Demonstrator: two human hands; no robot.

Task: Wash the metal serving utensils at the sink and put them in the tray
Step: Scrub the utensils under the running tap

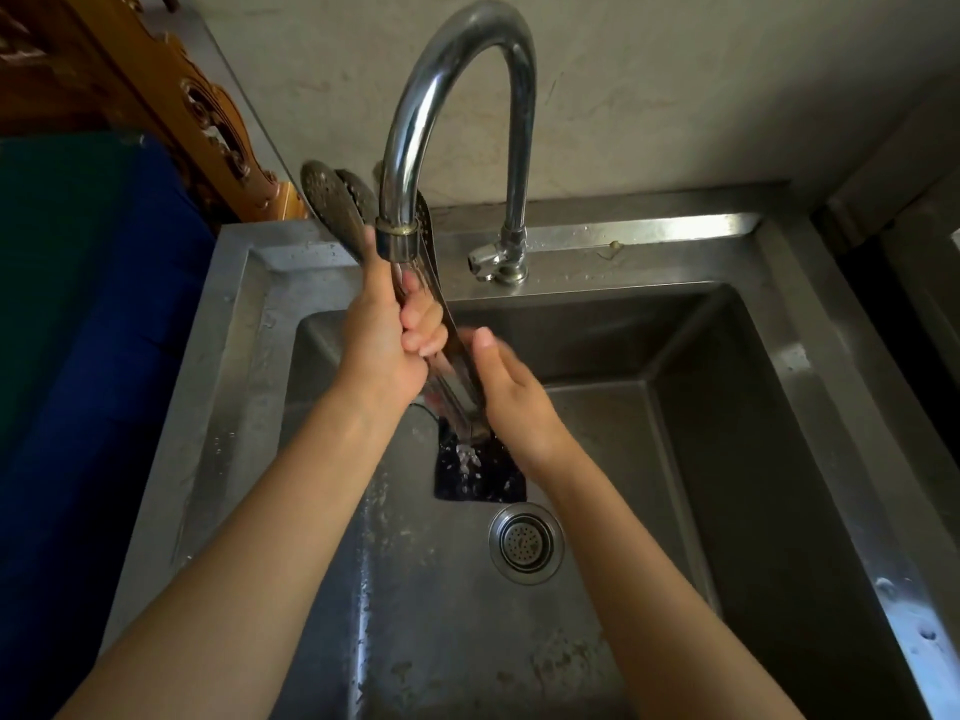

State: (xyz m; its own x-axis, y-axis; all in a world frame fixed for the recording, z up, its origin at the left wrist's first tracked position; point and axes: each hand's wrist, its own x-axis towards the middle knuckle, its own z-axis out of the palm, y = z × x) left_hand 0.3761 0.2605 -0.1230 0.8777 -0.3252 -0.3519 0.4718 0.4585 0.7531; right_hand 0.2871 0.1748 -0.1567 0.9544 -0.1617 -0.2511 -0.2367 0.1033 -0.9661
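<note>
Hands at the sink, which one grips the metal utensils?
The left hand, fingers curled round the perforated metal serving utensils; the right hand is open beside their handles.

Left hand [384, 337] fisted, right hand [511, 394] flat

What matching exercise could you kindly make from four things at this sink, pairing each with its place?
1. left hand
2. right hand
3. drain strainer
4. utensil heads

A. set in the basin floor, below both hands
B. gripping the handles high up
C. sticking up by the spout
D. against the handles lower down, on their right

Pairs: 1-B, 2-D, 3-A, 4-C
</note>
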